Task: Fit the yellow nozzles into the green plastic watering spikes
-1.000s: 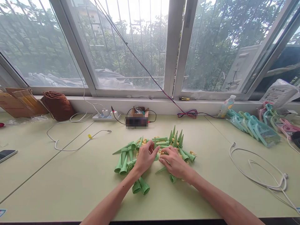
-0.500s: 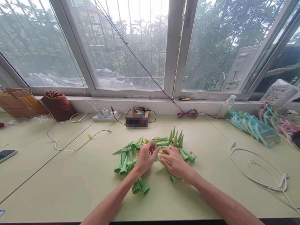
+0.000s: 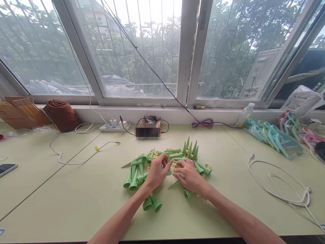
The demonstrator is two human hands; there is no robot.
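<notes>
My left hand (image 3: 157, 171) is curled around a green plastic watering spike (image 3: 169, 172) over the middle of the pile, its thumb and fingers closed on it. Close by on the right, my right hand (image 3: 190, 174) has its fingers bent together at the spike's side; whatever is between the fingertips is too small to make out. Around both hands lie several more green spikes (image 3: 133, 183), hollow cones with ribbed, open wide ends. A few stand point up (image 3: 188, 149) behind my right hand. Small yellow plastic pieces (image 3: 208, 166) are scattered among them, partly hidden by my hands.
A white cable (image 3: 76, 163) and a power strip (image 3: 114, 126) lie at the back left, beside a brown bag (image 3: 62, 115). An open box (image 3: 152, 122) stands behind the pile. To the right are a coiled white cable (image 3: 279, 200), bagged teal clips (image 3: 276, 139) and a bottle (image 3: 245, 115).
The hands keep almost the same pose, with only slight movement of the right fingers. The whole view has shifted a little.
</notes>
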